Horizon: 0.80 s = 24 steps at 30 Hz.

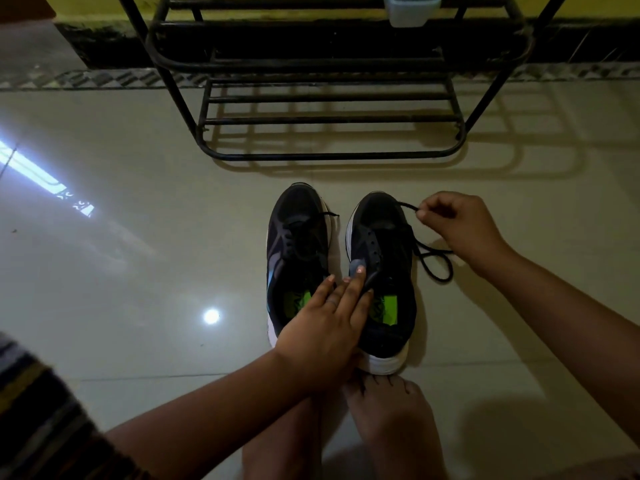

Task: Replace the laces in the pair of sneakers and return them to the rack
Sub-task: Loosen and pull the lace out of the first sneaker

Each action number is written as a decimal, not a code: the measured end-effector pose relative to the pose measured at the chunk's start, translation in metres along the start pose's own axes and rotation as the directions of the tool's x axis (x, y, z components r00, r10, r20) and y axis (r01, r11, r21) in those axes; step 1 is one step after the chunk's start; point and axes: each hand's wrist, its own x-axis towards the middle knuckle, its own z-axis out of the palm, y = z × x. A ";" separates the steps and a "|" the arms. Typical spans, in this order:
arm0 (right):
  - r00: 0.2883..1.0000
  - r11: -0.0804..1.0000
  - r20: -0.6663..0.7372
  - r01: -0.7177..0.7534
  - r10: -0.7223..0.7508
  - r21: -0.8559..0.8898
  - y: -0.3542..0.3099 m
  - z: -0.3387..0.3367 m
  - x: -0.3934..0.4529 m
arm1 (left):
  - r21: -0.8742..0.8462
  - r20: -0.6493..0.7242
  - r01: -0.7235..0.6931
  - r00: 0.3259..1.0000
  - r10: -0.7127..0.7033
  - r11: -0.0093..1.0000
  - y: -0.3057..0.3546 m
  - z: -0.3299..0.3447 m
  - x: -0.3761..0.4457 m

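2 black sneakers side by side on tile floor (138, 237), toes toward rack (329, 98). Right sneaker (384, 265): right hand (453, 226) pinches its black lace (429, 258) out to the side; left hand (322, 327) grips its tongue. Left sneaker (298, 244) laced.

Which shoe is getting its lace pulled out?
The right shoe. The right hand pinches its lace, pulled loose to the side, while the left hand holds its tongue. The left shoe is still laced.
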 end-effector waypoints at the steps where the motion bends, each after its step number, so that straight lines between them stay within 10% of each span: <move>1: 0.999 0.998 0.034 0.015 -0.018 0.063 -0.003 0.003 -0.002 | 0.004 -0.009 0.003 1.000 -0.003 1.000 0.000 0.000 0.000; 11: 0.972 0.915 0.166 0.217 -0.169 -0.339 -0.001 0.014 -0.005 | -0.002 0.006 0.004 1.000 -0.004 1.000 0.000 -0.001 -0.001; 24: 0.984 0.909 -0.124 0.169 -0.131 0.381 -0.091 -0.021 -0.015 | -0.003 -0.005 0.004 1.000 -0.004 1.000 -0.001 0.003 -0.001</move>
